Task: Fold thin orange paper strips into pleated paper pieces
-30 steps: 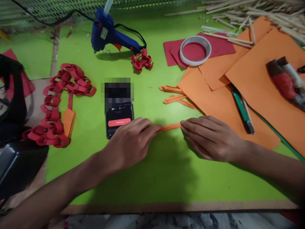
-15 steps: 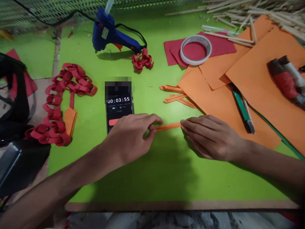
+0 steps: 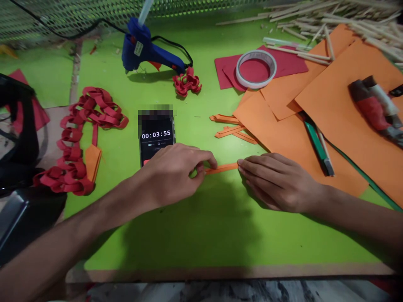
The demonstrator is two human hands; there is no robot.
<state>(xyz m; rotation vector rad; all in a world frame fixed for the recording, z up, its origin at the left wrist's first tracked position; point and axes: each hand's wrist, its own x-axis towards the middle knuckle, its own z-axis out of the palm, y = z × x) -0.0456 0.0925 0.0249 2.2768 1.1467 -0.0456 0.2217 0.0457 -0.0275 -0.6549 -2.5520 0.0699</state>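
Note:
A narrow folded orange paper strip [image 3: 223,168] lies level between my hands, low over the green table. My left hand [image 3: 179,170] is closed at the strip's left end, thumb and fingers curled around it; that end is hidden. At the right end, my right hand [image 3: 280,182] pinches the strip, its fingers pressed together. Just beyond, several similar folded orange paper pieces [image 3: 231,132] lie beside large orange paper sheets [image 3: 280,130]. A phone [image 3: 156,136] showing a timer is partly covered by my left hand.
A blue glue gun [image 3: 151,52] stands at the back, its cord trailing left. A red paper chain [image 3: 71,144] lies left, a red paper cluster [image 3: 187,82] near the gun. A tape roll [image 3: 241,69], green cutter [image 3: 317,142], pliers [image 3: 371,105] and wooden sticks [image 3: 340,25] are right.
My left hand has shifted slightly, its index finger reaching a little further over the strip. My right hand keeps its pinch. The whole view has moved a little.

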